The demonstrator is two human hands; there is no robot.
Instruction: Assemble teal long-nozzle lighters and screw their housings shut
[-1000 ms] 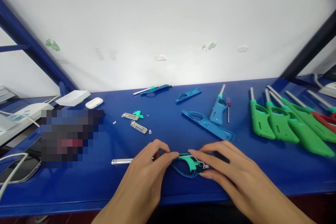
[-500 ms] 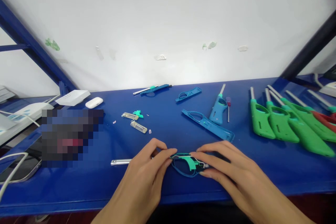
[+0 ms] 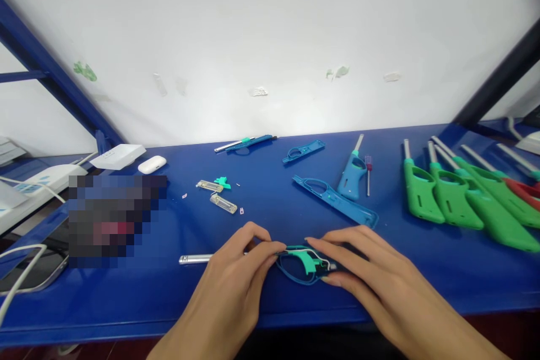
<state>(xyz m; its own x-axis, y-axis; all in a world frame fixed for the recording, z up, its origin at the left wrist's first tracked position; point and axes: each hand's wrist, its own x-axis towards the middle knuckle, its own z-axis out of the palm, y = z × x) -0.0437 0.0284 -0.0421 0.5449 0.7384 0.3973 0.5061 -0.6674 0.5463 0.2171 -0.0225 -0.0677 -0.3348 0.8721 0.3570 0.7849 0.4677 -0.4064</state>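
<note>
Low in the middle of the view lies an opened blue utility lighter (image 3: 294,278), its green trigger (image 3: 309,261) and a thin white wire exposed in the half shell. My left hand (image 3: 238,273) is closed, pinching the shell near the base of the silver tube (image 3: 196,259), which sticks out to the left. My right hand (image 3: 371,270) grips the handle end between thumb and fingers, hiding much of it. Behind the hands lie a loose blue shell half (image 3: 337,202) and two clear fuel tanks (image 3: 223,203) (image 3: 210,186). A loose green trigger (image 3: 223,183) rests beside them.
Several green lighters (image 3: 424,197) and a red one (image 3: 523,194) lie at right. A whole blue lighter (image 3: 353,177) and a small screwdriver (image 3: 368,174) are nearer the middle. Farther back are another shell (image 3: 304,151) and an opened lighter (image 3: 253,143). A phone (image 3: 37,270) sits at left.
The fingers of my right hand have lifted and spread slightly over the handle end, uncovering a little more of the wire. My left hand keeps its hold.
</note>
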